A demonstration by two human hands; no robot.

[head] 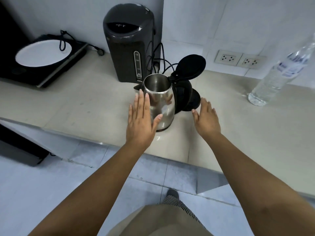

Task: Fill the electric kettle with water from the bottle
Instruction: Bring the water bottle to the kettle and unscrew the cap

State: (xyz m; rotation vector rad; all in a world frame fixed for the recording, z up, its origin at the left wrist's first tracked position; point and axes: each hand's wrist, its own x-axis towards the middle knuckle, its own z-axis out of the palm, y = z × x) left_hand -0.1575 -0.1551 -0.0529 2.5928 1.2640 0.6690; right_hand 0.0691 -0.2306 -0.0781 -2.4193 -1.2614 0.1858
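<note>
A steel electric kettle (162,99) stands on the beige counter (76,103) with its black lid (190,67) flipped up and its mouth uncovered. My left hand (141,120) is flat with straight fingers just left of the kettle body, thumb near its lower side. On the kettle's right, my right hand (207,118) hovers with straight fingers beside the black handle and holds nothing. A clear plastic water bottle (281,72) with a blue-and-white label stands at the far right of the counter, apart from both hands.
A tall dark hot-water dispenser (127,43) stands behind the kettle with black cords (162,60) trailing beside it. A white plate (44,53) lies on a black cooktop at the left. Two wall sockets (238,60) sit on the tiled wall. The counter edge runs below my wrists.
</note>
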